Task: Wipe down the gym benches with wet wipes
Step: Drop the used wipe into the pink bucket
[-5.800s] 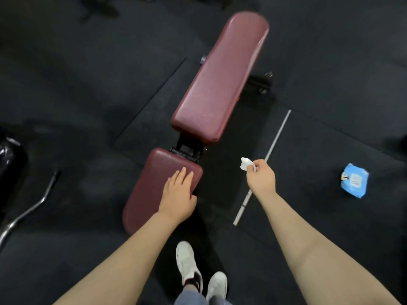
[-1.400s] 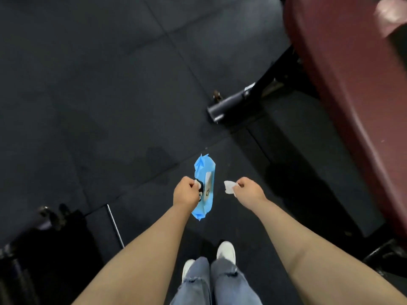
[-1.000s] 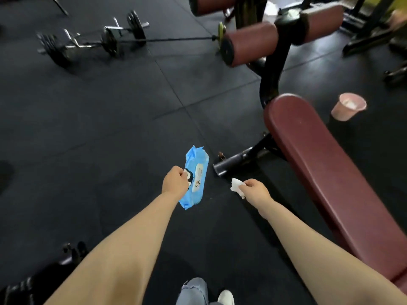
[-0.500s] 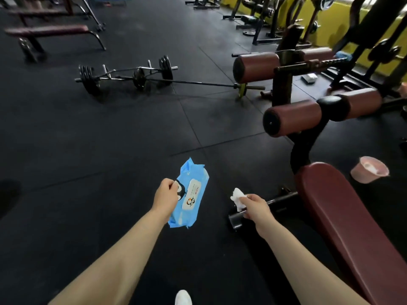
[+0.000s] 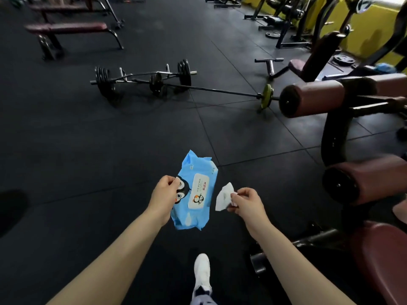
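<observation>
L hand (image 5: 164, 195) pinches wipes pack (image 5: 195, 191) by its edge, may slip; R hand (image 5: 245, 201) grip pinches crumpled wipe (image 5: 223, 197), prob drying, bench (image 5: 378, 256) lower right gets smeared.

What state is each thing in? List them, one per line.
Wipes pack: flap closed, held off the floor in the left hand.
Used wipe: crumpled, pinched by the right hand.
Barbell: lying loaded on the floor.
Near bench pad: unoccupied.
Far flat bench: unoccupied.
</observation>
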`<action>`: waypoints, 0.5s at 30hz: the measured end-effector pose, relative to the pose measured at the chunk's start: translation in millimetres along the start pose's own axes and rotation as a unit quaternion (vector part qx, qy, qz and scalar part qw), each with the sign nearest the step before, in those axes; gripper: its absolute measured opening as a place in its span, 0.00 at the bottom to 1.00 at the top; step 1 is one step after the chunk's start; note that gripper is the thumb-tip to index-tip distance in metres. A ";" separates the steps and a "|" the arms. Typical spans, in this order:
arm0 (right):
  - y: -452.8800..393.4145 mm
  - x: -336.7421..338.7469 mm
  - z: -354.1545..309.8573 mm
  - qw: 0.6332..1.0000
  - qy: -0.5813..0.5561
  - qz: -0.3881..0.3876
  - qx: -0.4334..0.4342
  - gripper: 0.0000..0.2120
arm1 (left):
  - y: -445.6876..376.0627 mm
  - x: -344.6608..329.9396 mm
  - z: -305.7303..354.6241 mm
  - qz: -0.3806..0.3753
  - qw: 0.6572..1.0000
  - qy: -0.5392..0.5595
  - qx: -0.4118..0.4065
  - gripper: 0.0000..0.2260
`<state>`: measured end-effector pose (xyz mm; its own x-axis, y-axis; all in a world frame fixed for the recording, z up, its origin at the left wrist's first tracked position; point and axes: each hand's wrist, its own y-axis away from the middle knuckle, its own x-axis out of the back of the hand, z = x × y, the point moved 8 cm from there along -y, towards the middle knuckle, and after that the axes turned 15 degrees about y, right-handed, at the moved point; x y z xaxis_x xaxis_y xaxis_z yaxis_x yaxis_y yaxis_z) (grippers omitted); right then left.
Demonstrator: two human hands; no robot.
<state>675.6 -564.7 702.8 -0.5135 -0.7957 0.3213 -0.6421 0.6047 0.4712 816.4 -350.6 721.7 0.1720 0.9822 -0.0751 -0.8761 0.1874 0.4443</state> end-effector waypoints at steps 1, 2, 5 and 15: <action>-15.6 -4.3 -16.1 1.000 0.007 0.014 0.014 0.07 | -17.7 -4.8 9.4 -0.004 1.000 -0.004 -0.009 0.08; -32.6 -7.8 -30.8 0.999 0.021 0.024 0.029 0.07 | -35.5 -10.1 17.7 -0.006 1.000 -0.007 -0.015 0.09; -89.4 -22.0 -72.3 0.993 0.092 0.018 0.066 0.05 | -87.8 -23.4 45.6 0.005 0.999 0.003 -0.033 0.08; -249.9 -73.5 -196.5 0.963 0.246 -0.003 0.112 0.11 | -251.6 -58.9 142.0 0.047 0.998 0.013 -0.034 0.09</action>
<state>985.7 -664.3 722.9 -0.2136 -0.6866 0.6950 -0.7788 0.5492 0.3032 1090.6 -457.0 741.1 0.0767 0.9952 -0.0605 -0.9167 0.0943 0.3882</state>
